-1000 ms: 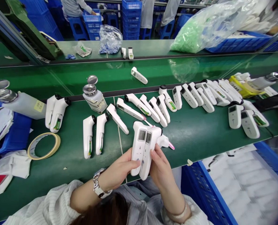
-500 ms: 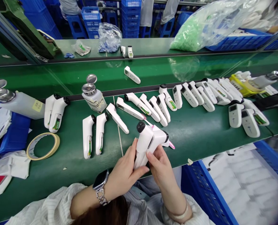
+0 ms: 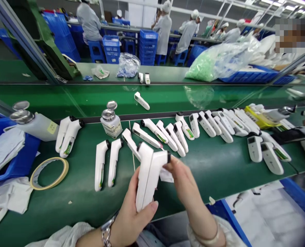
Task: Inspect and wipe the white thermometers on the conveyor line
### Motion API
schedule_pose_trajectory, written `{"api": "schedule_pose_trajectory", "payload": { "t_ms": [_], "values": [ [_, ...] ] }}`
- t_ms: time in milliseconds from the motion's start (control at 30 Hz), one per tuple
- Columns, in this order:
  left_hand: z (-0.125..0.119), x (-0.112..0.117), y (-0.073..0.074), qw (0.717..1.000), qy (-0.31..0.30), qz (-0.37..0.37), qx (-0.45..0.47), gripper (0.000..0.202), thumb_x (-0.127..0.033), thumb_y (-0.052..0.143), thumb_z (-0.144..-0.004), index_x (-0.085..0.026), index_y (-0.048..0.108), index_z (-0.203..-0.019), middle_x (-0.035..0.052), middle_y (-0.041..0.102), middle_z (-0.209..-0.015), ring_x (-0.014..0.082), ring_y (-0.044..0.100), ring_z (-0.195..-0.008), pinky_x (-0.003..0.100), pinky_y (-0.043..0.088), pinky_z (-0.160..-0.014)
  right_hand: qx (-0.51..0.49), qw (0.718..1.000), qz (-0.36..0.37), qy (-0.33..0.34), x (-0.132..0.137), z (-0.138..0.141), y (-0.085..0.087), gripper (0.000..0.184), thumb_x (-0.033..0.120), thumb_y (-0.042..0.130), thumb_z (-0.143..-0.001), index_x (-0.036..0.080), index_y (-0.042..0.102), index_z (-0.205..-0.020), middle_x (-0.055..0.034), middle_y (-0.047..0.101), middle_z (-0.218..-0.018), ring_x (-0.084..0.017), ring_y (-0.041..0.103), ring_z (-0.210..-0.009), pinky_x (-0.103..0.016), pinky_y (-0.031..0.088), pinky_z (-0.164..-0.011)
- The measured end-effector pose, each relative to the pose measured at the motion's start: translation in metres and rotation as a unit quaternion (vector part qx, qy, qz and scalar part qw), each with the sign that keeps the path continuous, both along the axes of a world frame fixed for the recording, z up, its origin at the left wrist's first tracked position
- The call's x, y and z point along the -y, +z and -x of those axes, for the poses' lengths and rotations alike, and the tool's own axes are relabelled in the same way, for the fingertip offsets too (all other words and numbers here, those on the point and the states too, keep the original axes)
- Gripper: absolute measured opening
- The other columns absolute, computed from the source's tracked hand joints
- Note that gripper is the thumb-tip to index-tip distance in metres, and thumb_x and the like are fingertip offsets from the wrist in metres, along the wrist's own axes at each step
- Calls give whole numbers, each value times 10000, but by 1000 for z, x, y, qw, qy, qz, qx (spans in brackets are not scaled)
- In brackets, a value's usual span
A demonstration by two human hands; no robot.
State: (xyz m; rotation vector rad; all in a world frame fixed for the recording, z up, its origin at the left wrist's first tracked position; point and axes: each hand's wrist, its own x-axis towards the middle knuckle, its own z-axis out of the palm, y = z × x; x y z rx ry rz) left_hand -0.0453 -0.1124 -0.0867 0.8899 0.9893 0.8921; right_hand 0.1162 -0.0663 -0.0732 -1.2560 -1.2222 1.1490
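Note:
My left hand (image 3: 132, 216) grips two white handheld thermometers (image 3: 148, 175) side by side by their handles, heads pointing away from me. My right hand (image 3: 184, 183) pinches the head end of the right one, with a white cloth (image 3: 166, 175) under its fingers. Both hands hover over the green table (image 3: 211, 164). Two more white thermometers (image 3: 106, 163) lie just left of my left hand. A long row of thermometers (image 3: 183, 128) lies across the table behind my hands.
A tape roll (image 3: 49, 172) lies at the left, near white cloths (image 3: 10, 193) and a blue tray (image 3: 18, 161). Two pump dispenser bottles (image 3: 110, 120) stand at the back. One thermometer (image 3: 141, 100) rides the conveyor belt. Workers stand beyond; a blue crate (image 3: 258, 212) sits lower right.
The camera has tilted up. The two thermometers were turned over from screens facing me to backs facing me, and my right hand moved from the handles up to the head end.

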Motion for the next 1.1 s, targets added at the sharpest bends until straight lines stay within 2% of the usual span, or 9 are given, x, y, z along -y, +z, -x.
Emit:
{"api": "schedule_pose_trajectory", "payload": {
  "t_ms": [67, 133, 333, 433, 567, 700, 867, 967, 1100],
  "values": [
    [-1, 1, 4, 995, 73, 52, 36, 851, -451, 620, -774, -223, 110, -1415, 102, 577, -1046, 161, 546, -738, 282, 472, -649, 134, 988, -68, -21, -43, 2, 12, 364, 418, 288, -963, 198, 543, -1104, -65, 682, -1008, -195, 619, -996, -350, 472, -906],
    [-1, -1, 9, 990, 107, 80, 50, 874, -479, 640, -748, -230, 116, -1402, 87, 569, -1016, 137, 514, -683, 266, 451, -612, 240, 965, -108, -25, -96, 10, 19, 287, 361, 365, -955, 190, 530, -1115, -77, 636, -1112, -184, 585, -1056, -326, 459, -924],
    [1, -14, 12, 989, 84, 119, 22, 957, -500, 662, -705, -200, 87, -1408, 90, 544, -1020, 126, 498, -638, 271, 441, -614, 448, 890, -71, 42, -235, 49, -3, 252, 273, 573, -879, 174, 576, -1111, -85, 523, -1265, -245, 528, -1111, -477, 441, -921],
    [2, -17, 11, 992, 56, 108, 24, 1016, -504, 668, -690, -173, 36, -1414, 86, 545, -999, 117, 486, -605, 265, 437, -594, 507, 858, -35, 66, -267, 59, -14, 261, 286, 553, -894, 175, 562, -1131, -80, 566, -1191, -215, 584, -1009, -428, 496, -847],
    [4, -17, 12, 992, 27, 119, 12, 1051, -517, 663, -686, -172, -2, -1424, 98, 534, -1030, 125, 493, -624, 272, 446, -617, 549, 831, -38, 82, -279, 55, -10, 250, 293, 552, -896, 161, 570, -1108, -74, 598, -1122, -194, 611, -936, -394, 519, -797],
    [7, -16, 11, 989, -11, 148, -5, 1041, -545, 647, -693, -192, 14, -1440, 124, 530, -1091, 176, 532, -733, 294, 458, -671, 559, 820, -99, 64, -253, 14, 5, 204, 295, 544, -901, 165, 600, -1048, -61, 623, -1080, -184, 618, -923, -392, 514, -811],
    [9, -9, 3, 992, -46, 119, 11, 939, -566, 568, -756, -230, 30, -1449, 134, 544, -1143, 230, 557, -861, 303, 455, -701, 544, 817, -178, -72, -149, -92, 12, 186, 255, 515, -912, 165, 647, -1006, -54, 684, -1022, -168, 654, -894, -326, 525, -786],
    [6, -5, 2, 993, -52, 108, 15, 977, -589, 585, -734, -221, 28, -1448, 147, 501, -1223, 251, 537, -956, 313, 449, -759, 538, 792, -196, -211, -65, -152, -4, 276, 339, 492, -897, 164, 689, -982, -92, 711, -983, -220, 677, -873, -310, 527, -726],
    [0, 1, 3, 994, -57, 96, 6, 1017, -628, 598, -701, -207, 50, -1447, 160, 407, -1333, 299, 454, -1119, 349, 420, -867, 547, 748, -170, -335, 28, -203, -45, 328, 402, 519, -856, 155, 712, -951, -121, 717, -992, -283, 686, -879, -335, 530, -669]
  ]
}}
